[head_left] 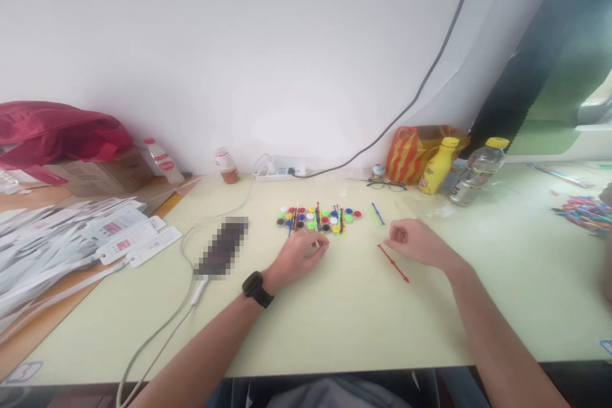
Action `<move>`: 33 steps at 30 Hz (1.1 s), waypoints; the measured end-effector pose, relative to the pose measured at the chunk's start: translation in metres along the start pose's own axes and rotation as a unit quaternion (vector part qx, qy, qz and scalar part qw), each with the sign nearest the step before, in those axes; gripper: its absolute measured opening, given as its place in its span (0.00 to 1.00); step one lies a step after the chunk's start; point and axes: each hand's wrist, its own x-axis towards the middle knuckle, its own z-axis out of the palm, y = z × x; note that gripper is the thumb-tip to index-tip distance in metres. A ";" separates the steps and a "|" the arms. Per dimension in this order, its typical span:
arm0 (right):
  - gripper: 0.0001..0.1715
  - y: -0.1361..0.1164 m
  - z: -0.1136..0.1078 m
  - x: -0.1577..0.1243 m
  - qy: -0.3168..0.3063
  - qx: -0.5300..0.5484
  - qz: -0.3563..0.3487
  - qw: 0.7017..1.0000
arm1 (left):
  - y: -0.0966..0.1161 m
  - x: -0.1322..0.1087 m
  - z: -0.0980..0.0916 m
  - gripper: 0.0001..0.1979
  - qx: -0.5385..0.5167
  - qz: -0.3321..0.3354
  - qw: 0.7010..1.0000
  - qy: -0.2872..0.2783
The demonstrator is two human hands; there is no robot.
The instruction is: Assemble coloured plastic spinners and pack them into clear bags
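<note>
My left hand [302, 256] rests at the near edge of a cluster of small coloured discs [310, 218]. Its fingers are curled, with thumb and forefinger tips close together; whatever may be between them is too small to make out. Several thin coloured plastic sticks [317, 217] lie across the discs. To the right, my right hand [415, 243] is curled closed, and its grip is hidden. A red arrow-tipped stick [393, 262] lies on the table just below it. Beyond that hand lie a blue stick [377, 213] and a green one beside it.
A phone-like dark object [222, 247], blurred out, lies left with a white cable [198, 292]. Along the wall stand a drink bottle [226, 166], a power strip [282, 169], glasses [386, 185], a yellow bottle [438, 167] and a clear bottle [478, 172]. White tags [119, 236] pile up left.
</note>
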 end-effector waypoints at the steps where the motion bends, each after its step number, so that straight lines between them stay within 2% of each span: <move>1: 0.10 0.001 -0.003 -0.002 -0.024 -0.002 0.007 1.000 | 0.001 0.000 0.000 0.09 -0.002 0.003 1.000 -0.001; 4: 0.13 0.002 -0.006 -0.006 -0.099 -0.001 0.007 0.995 | 0.002 0.000 -0.001 0.10 -0.005 0.006 1.000 -0.004; 6: 0.12 0.000 -0.005 -0.007 -0.128 0.012 -0.001 0.992 | 0.002 0.000 -0.001 0.10 -0.003 0.002 1.000 -0.002; 9: 0.08 -0.001 -0.003 -0.007 -0.154 0.054 -0.012 0.986 | 0.000 0.000 -0.001 0.09 0.000 -0.005 1.000 -0.003; 12: 0.10 -0.002 0.001 -0.005 -0.159 0.067 -0.010 0.985 | -0.001 0.000 0.000 0.08 0.002 -0.004 1.000 -0.007; 15: 0.13 -0.005 0.006 -0.003 -0.122 0.048 -0.021 0.991 | -0.002 0.000 0.000 0.08 0.007 -0.003 1.000 -0.009; 20: 0.11 -0.010 0.019 0.004 -0.032 0.016 -0.045 0.998 | -0.003 0.000 0.000 0.08 0.010 0.002 1.000 -0.015; 25: 0.09 -0.009 0.032 0.010 0.008 0.080 -0.065 0.995 | -0.002 0.001 0.000 0.09 0.005 -0.002 1.000 -0.011; 33: 0.11 -0.004 0.045 0.020 0.113 0.100 -0.099 0.984 | 0.001 0.002 -0.001 0.09 0.003 -0.007 1.000 -0.022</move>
